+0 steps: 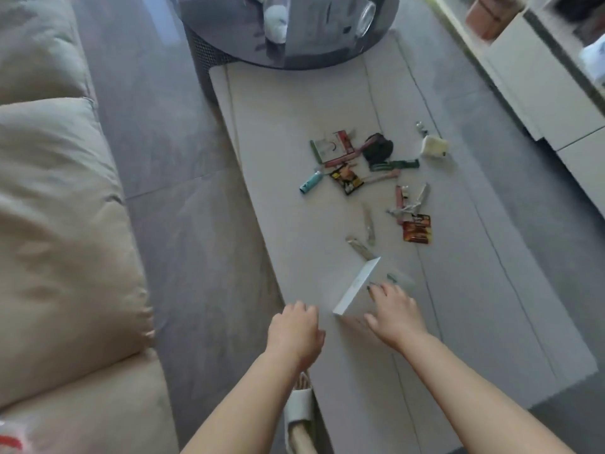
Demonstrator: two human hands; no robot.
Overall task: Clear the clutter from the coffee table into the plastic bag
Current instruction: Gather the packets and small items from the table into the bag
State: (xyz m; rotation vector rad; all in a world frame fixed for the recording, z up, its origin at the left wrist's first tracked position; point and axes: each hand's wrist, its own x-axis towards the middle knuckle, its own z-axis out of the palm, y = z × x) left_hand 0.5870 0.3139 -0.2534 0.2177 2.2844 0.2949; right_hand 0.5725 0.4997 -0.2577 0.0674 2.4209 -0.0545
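A long pale coffee table (294,103) runs away from me, with clutter scattered over its middle. Among it are a teal lighter (310,182), a black and orange snack packet (347,179), a red packet (417,229), a dark crumpled wrapper (378,147) and a cream lump (433,146). A flat white box (357,285) lies near my end. My right hand (393,312) hovers over the table just right of the box, fingers spread, holding nothing. My left hand (296,329) hangs at the table's left edge with loosely curled fingers, also holding nothing. No plastic bag is in view.
A beige sofa (59,224) fills the left side, with a strip of grey floor (183,224) between it and the table. A round dark glass table (288,34) overlaps the far end. White cabinets (540,93) line the right. A slipper (298,411) shows below my left arm.
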